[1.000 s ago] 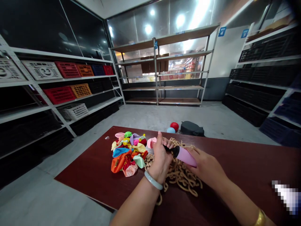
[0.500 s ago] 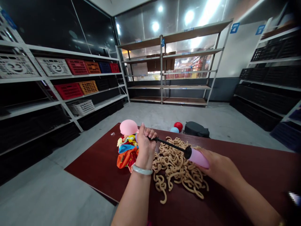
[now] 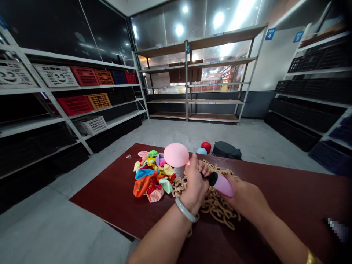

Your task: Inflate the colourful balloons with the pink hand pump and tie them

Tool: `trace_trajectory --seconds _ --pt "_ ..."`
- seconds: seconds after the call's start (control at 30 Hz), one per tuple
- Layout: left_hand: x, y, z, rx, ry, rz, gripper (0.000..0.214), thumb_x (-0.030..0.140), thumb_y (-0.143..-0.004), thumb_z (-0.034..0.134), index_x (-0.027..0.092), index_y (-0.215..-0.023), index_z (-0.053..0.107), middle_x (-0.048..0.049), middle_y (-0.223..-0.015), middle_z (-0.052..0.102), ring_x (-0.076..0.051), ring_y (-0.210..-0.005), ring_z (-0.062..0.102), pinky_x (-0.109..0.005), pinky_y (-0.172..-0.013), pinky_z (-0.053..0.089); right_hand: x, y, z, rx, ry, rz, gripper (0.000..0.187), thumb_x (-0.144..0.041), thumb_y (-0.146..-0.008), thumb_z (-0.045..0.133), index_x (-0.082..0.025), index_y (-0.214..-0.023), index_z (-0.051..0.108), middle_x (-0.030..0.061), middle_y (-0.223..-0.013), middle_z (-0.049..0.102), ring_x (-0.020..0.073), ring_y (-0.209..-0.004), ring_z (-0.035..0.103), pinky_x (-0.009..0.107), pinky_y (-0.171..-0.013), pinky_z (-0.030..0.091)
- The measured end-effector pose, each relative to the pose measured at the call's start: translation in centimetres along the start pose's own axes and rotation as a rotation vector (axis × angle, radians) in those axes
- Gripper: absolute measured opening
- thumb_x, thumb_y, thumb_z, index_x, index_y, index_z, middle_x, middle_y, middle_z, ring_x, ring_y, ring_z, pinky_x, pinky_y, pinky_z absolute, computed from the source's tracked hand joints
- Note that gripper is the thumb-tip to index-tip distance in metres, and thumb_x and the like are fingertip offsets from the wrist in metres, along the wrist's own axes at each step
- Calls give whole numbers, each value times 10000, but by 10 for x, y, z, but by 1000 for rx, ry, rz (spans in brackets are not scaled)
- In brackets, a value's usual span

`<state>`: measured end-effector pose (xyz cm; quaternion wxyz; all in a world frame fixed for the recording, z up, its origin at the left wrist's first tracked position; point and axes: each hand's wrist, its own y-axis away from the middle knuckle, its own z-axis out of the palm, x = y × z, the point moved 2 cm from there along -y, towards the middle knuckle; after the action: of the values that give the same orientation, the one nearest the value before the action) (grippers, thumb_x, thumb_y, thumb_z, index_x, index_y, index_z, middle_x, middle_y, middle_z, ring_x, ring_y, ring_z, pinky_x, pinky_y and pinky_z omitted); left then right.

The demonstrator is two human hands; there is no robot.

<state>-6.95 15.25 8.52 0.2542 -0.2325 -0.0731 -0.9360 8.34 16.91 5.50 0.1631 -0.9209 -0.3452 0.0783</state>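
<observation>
My left hand (image 3: 194, 183) is closed around the front end of a hand pump, where a pink balloon (image 3: 176, 154) sits partly inflated on the nozzle. My right hand (image 3: 243, 196) grips the pump's lilac body (image 3: 222, 184), pushed in close against the left hand. Both hands hover over a tangle of tan rope (image 3: 217, 209) on the dark red table (image 3: 115, 209). A heap of flat coloured balloons (image 3: 151, 176) lies just left of my left hand.
A red balloon (image 3: 206, 146), a blue balloon (image 3: 201, 151) and a black bag (image 3: 227, 150) lie on the floor beyond the table. Shelving with coloured crates (image 3: 82, 104) lines the left wall; black crates (image 3: 308, 117) fill the right shelves.
The pump went from closed to drawn out and is now pushed shut again. The pink balloon has swelled from limp to a rounded ball.
</observation>
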Motion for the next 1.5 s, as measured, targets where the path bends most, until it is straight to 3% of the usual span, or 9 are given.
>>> trace_trajectory --seconds 0.27,0.4,0.53,0.63,0.8,1.07,1.17,1.33,1.5 --pt "14 -4 1 -19 4 -9 487 386 -762 660 204 -571 251 89 -401 244 -48 -322 244 -212 -356 163 -9 -1 -4 30 -39 -2 413 -481 -822 515 -226 -1147 531 88 -1025 685 253 -823 666 336 -626 468" --pt "46 -21 -7 -47 17 27 464 330 -765 662 195 -577 259 98 -408 236 -39 -322 245 -203 -364 178 3 -1 1 30 -46 -14 472 -529 -814 510 -234 -1182 532 87 -1044 684 259 -858 664 344 -638 479" --pt "82 -37 -16 -61 15 155 454 276 -765 659 191 -586 250 105 -426 237 -32 -329 262 -189 -376 216 23 -4 1 38 -57 -53 469 -527 -816 505 -257 -1198 535 64 -1052 687 244 -861 666 330 -636 480" --pt "92 -41 -19 -84 1 196 483 282 -774 646 192 -582 212 104 -429 237 -31 -333 274 -185 -378 219 32 -6 -3 14 -52 -48 455 -533 -815 511 -253 -1171 550 63 -1026 690 236 -861 662 314 -641 465" --pt "74 -38 -15 -116 -16 170 477 245 -778 631 194 -591 196 105 -432 245 -32 -342 283 -183 -399 249 34 -4 -15 -69 12 29 437 -510 -819 531 -222 -1147 546 86 -989 685 238 -888 644 306 -693 423" --pt "-1 -13 -4 -127 -87 23 460 309 -822 600 191 -582 226 92 -443 257 -41 -366 303 -196 -429 290 23 2 -23 -69 31 24 471 -493 -804 547 -196 -1166 496 79 -1013 653 249 -851 626 317 -653 402" --pt "-19 -5 -1 -140 -86 -19 441 307 -833 591 191 -577 251 89 -433 266 -51 -361 309 -202 -421 283 17 4 -24 -85 8 20 479 -468 -806 553 -177 -1179 480 100 -1047 642 245 -891 617 309 -670 408" --pt "-18 -9 -4 -147 -59 -43 451 285 -841 575 194 -567 228 90 -418 261 -52 -342 297 -201 -404 272 10 4 -24 -91 -23 19 476 -478 -811 543 -155 -1155 481 113 -1051 644 248 -887 619 310 -686 421" --pt "3 -18 -3 -123 -131 -26 496 335 -830 581 197 -563 186 93 -410 236 -49 -327 272 -204 -383 240 6 2 -21 -108 -70 24 455 -511 -828 504 -185 -1145 488 99 -1045 654 245 -907 621 314 -704 420"
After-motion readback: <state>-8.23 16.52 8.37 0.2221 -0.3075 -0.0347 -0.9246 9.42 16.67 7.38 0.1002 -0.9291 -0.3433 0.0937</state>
